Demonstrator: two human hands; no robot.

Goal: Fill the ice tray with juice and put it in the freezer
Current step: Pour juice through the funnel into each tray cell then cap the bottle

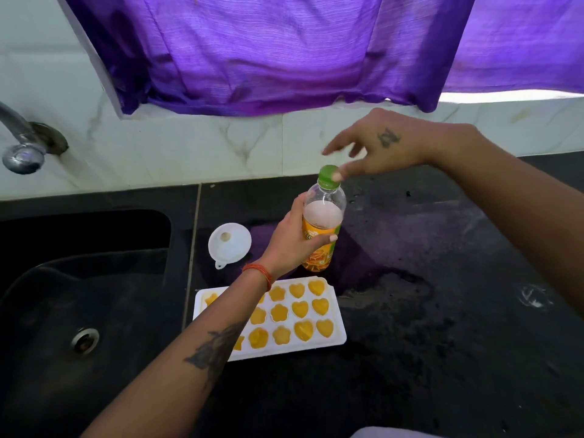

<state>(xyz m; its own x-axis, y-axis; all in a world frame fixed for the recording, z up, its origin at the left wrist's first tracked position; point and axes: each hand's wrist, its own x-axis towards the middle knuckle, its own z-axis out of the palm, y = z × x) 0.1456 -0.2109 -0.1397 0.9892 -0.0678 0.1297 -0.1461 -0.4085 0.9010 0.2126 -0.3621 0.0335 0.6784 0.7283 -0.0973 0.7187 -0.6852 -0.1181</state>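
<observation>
At the far left a dark sink (94, 279) is sunk into the black desk (442, 327), its basin dry as far as can be seen, with a metal drain (84, 340) at its bottom and a tap (22, 143) on the wall at ten o'clock from it. Just right of the sink a white funnel (229, 243) lies on the desk with nothing in it. At five o'clock from the funnel sits the white ice tray (339, 339), its heart- and flower-shaped cells filled with orange juice; the left forearm crosses over its left part and hides some cells. The left hand (294, 241) has its grip closed around the body of the juice bottle (320, 222), which stands at twelve o'clock from the tray, leaning slightly, just beyond its far edge. The bottle is clear plastic with an orange label, holding juice with foam on top up to about its shoulder. Its green cap (328, 177) is on. The right hand (376, 147) hovers at one o'clock from the cap, its grip open, fingers spread, thumb tip touching the cap's edge.
</observation>
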